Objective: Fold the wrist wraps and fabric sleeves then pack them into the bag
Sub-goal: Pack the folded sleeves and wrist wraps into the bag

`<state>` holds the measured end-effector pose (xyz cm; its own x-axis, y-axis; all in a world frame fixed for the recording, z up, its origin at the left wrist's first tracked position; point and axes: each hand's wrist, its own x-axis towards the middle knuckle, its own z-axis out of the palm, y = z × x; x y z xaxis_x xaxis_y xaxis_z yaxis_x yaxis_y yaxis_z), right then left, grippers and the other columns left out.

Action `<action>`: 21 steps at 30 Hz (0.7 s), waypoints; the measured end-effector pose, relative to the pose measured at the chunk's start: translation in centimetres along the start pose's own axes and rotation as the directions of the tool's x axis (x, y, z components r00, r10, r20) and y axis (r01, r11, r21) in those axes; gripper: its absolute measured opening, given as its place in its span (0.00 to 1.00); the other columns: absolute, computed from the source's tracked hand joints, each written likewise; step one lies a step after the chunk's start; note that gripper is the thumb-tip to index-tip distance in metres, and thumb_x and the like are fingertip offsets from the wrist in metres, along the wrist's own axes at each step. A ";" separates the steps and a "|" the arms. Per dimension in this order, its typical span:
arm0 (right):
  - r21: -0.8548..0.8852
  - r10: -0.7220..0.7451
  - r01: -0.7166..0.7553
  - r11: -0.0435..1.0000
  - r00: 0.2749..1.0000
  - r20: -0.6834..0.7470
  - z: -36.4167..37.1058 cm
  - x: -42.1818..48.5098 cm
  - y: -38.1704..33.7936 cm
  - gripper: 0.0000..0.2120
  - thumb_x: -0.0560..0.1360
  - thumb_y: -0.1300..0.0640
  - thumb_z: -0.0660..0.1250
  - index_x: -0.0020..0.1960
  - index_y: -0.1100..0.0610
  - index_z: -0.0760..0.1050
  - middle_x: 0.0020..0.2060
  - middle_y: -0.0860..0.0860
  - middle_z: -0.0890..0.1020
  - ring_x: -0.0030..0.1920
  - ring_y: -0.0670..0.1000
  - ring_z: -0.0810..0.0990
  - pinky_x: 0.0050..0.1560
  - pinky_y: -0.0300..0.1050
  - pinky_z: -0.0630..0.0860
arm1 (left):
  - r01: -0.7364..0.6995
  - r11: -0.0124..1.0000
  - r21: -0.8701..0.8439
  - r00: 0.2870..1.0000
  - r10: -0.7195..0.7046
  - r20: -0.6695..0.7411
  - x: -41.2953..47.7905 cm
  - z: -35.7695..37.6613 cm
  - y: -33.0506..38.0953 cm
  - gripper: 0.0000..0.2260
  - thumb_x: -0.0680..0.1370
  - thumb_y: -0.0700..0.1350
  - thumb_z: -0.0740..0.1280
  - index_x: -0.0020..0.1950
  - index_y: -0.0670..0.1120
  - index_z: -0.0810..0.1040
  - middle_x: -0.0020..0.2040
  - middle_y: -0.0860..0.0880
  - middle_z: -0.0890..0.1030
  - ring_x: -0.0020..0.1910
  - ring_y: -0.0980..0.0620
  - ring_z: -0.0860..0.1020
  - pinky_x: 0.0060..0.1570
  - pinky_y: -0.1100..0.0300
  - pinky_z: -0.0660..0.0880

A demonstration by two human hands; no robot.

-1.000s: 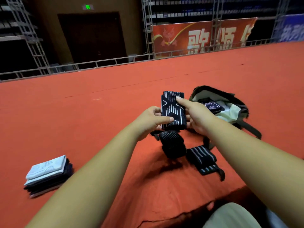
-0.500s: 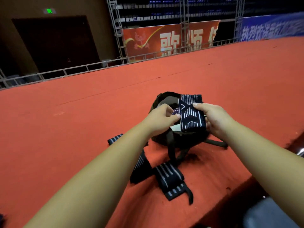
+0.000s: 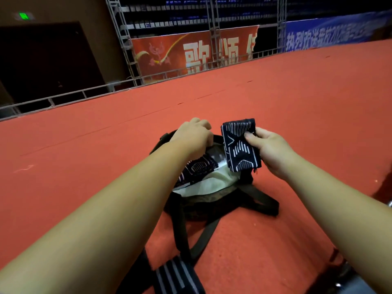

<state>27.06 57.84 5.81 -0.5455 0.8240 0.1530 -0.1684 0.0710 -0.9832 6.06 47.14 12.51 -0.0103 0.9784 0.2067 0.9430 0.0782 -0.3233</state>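
Note:
My right hand pinches a folded dark fabric sleeve with white line patterns, holding it upright just above the right side of the open bag. My left hand reaches into the bag's far rim, its fingers curled down over the edge of the opening. Inside the bag lies another patterned dark sleeve on pale lining. A black wrist wrap with grey stripes lies on the red carpet near the bottom edge.
The bag's dark straps spread over the red carpet toward me. A metal rail and truss frames with banners border the far edge of the carpeted platform.
My left hand has let go of the folded sleeve and moved to the bag's rim. My right hand alone now holds the sleeve. The view has moved closer over the bag.

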 end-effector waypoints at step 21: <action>-0.982 0.129 0.060 0.182 0.988 0.084 8.2 7.0 -0.5 0.16 0.88 0.50 0.59 0.72 0.53 0.76 0.73 0.56 0.77 0.75 0.61 0.72 0.71 0.55 0.69 | 0.155 0.885 -0.439 0.988 -0.142 0.062 6.8 0.0 -3.9 0.26 0.81 0.28 0.58 0.76 0.47 0.78 0.78 0.50 0.72 0.77 0.48 0.69 0.71 0.61 0.63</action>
<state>16.59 59.01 8.22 -0.6296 0.7762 0.0327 0.7427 0.6137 -0.2680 2.29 53.52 15.21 -0.1648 0.9673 0.1926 0.9791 0.1368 0.1507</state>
